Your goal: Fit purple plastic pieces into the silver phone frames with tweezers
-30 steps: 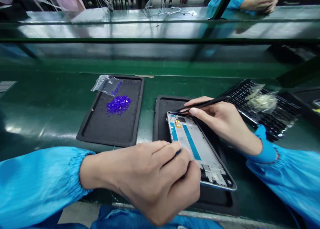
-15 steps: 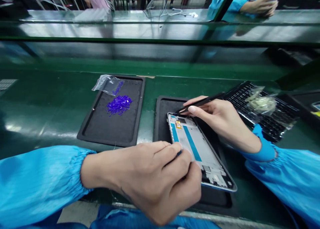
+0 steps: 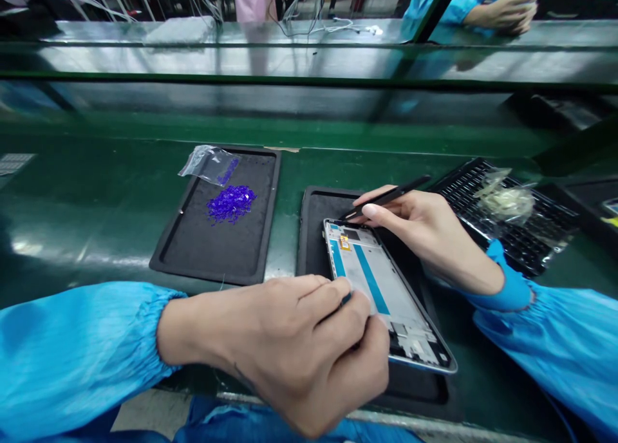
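Note:
My right hand (image 3: 410, 221) is closed around black tweezers (image 3: 386, 197), held at a low slant. Their tips reach the upper end of a silver phone frame (image 3: 386, 275). Two blue strips and a small gold flex cable (image 3: 344, 242) show on the inside of the frame. My left hand (image 3: 309, 340) is curled at the frame's left edge, gripping it, and its fingertips are partly hidden. Underneath lies a black tray (image 3: 313, 205), over which the frame sits slightly tilted.
On the left, a second black tray (image 3: 212, 256) holds a heap of small purple pieces (image 3: 232, 203) and a clear plastic bag (image 3: 205, 164). A black slotted tray (image 3: 463, 185) carrying crumpled clear film (image 3: 506, 198) stands at right. Across the bench is another person's clasped hands (image 3: 505, 10).
My hands, the tweezers and the phone frame look almost unmoved. In the background, a person in pink has shifted to the right.

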Motion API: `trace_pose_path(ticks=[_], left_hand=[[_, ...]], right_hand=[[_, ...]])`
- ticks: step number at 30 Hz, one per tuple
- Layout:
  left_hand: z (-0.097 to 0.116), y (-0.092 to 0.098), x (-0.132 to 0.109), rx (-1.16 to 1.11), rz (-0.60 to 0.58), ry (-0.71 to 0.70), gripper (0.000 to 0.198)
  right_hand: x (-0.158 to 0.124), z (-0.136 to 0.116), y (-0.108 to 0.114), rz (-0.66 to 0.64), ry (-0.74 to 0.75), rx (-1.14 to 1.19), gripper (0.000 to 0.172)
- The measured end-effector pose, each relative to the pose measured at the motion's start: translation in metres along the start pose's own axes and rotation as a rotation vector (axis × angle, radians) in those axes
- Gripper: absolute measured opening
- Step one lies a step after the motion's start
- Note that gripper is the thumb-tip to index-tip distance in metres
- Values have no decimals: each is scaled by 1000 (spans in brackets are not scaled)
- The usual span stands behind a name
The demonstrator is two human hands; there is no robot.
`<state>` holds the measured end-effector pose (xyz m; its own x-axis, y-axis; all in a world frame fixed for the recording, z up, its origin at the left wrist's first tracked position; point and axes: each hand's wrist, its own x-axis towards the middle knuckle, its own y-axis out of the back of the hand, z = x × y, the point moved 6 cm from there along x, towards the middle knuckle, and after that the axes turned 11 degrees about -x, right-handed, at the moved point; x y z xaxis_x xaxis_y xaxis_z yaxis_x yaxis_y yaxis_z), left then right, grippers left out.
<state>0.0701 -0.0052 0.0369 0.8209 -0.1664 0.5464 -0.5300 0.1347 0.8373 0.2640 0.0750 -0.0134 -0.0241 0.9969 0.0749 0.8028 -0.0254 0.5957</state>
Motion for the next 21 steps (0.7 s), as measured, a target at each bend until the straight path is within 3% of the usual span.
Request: trace_pose_path(ticks=[5, 21], left_hand=[[2, -1, -1, 98, 0, -26, 28], [2, 1, 0, 66, 21, -44, 27]], right_hand=[[0, 5, 0, 8, -52, 67, 31], [1, 1, 0, -21, -33, 45, 31]])
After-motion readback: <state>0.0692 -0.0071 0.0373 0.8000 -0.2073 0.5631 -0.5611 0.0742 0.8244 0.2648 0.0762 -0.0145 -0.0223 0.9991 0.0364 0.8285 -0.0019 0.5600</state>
